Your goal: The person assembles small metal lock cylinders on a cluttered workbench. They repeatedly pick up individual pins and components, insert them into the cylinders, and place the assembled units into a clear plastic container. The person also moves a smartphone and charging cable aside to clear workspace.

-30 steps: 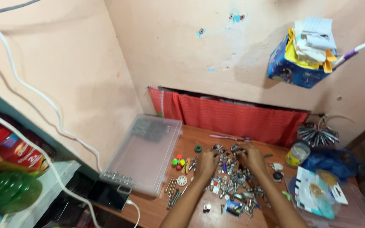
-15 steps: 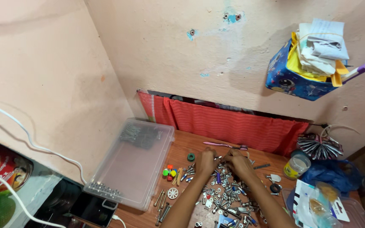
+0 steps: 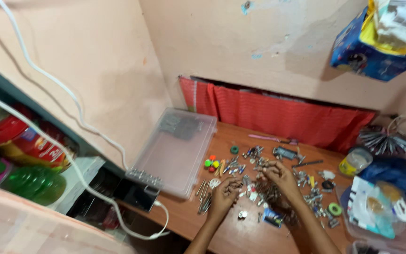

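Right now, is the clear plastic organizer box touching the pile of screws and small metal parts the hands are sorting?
Apart. The head view shows bare wooden tabletop between the clear plastic organizer box and the pile of screws and small metal parts.

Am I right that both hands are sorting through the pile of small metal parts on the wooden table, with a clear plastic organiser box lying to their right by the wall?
Not quite: the head view shows the clear box lying to the left of the hands, by the wall. The rest holds: the left hand and right hand are in the pile of small metal parts on the wooden table.
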